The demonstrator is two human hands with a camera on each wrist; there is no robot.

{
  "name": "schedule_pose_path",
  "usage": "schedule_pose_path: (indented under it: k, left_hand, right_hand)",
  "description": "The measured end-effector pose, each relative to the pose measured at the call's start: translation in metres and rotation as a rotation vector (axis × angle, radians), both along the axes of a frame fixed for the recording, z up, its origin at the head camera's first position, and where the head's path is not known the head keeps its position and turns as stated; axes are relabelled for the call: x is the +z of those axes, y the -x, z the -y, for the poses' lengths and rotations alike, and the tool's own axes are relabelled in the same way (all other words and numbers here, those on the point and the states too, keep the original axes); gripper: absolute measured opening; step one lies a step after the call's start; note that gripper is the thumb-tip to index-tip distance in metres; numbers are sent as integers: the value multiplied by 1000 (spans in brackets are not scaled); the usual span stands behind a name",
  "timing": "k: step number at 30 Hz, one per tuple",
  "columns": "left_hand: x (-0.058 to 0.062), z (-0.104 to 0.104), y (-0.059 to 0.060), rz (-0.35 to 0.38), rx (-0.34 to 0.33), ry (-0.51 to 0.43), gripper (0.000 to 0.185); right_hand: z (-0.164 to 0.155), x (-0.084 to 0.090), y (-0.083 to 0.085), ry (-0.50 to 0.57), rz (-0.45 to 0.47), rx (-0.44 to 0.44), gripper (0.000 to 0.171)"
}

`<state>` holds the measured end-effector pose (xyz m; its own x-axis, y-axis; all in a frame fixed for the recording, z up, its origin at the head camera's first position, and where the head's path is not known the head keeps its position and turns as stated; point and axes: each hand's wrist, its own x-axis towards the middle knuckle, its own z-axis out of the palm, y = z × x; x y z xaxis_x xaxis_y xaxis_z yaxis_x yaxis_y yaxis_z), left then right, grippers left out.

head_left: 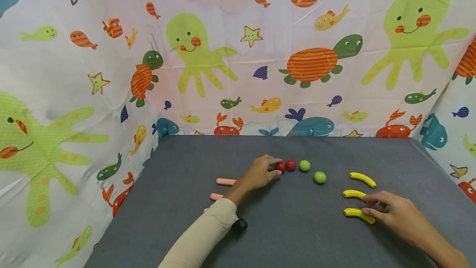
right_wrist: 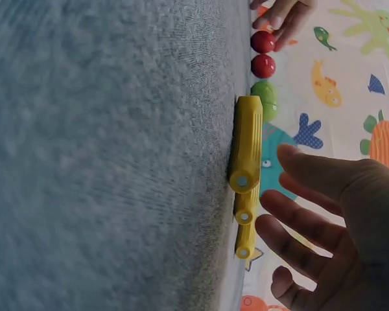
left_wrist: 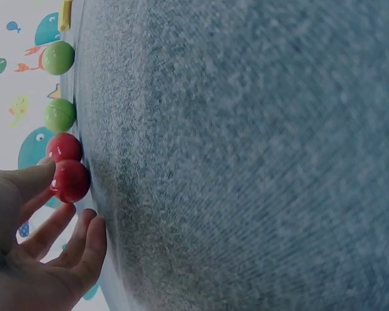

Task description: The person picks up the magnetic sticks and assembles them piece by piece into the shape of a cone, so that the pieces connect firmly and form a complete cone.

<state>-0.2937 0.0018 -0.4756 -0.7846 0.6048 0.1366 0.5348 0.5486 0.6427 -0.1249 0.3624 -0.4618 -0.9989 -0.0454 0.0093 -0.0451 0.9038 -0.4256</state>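
My left hand (head_left: 261,171) is at the left end of a row of small balls. Its thumb and index finger lie at either side of a glossy red ball (left_wrist: 71,182), touching it. A second red ball (head_left: 291,165) sits right beside that one. Farther right are two green balls, one at the back (head_left: 304,165) and one nearer (head_left: 319,177). My right hand (head_left: 396,212) hovers with loosely bent fingers over curved yellow banana-like pieces, by the middle one (head_left: 353,194) and the front one (head_left: 358,215). In the right wrist view its fingers hold nothing.
A third yellow piece (head_left: 362,179) lies behind the other two. Pink rounded sticks (head_left: 225,181) lie at the left, partly covered by my left forearm. The grey table (head_left: 297,235) ends at a cloth (head_left: 253,65) printed with sea animals, hanging behind and at both sides.
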Motion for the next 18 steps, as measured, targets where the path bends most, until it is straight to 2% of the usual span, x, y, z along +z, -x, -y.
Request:
schedule_pose_path:
  k: [5, 11, 18]
  left_hand:
    - [0, -2, -2, -22, 1, 20, 39]
    - [-1, -2, -4, -36, 15, 60, 35]
    - [-1, -2, -10, 21, 43, -12, 30]
  right_hand:
    - [-1, -4, 0, 36, 76, 0, 28]
    - [-2, -7, -1, 53, 102, 29, 25]
    - [-1, -10, -1, 67, 137, 35, 30]
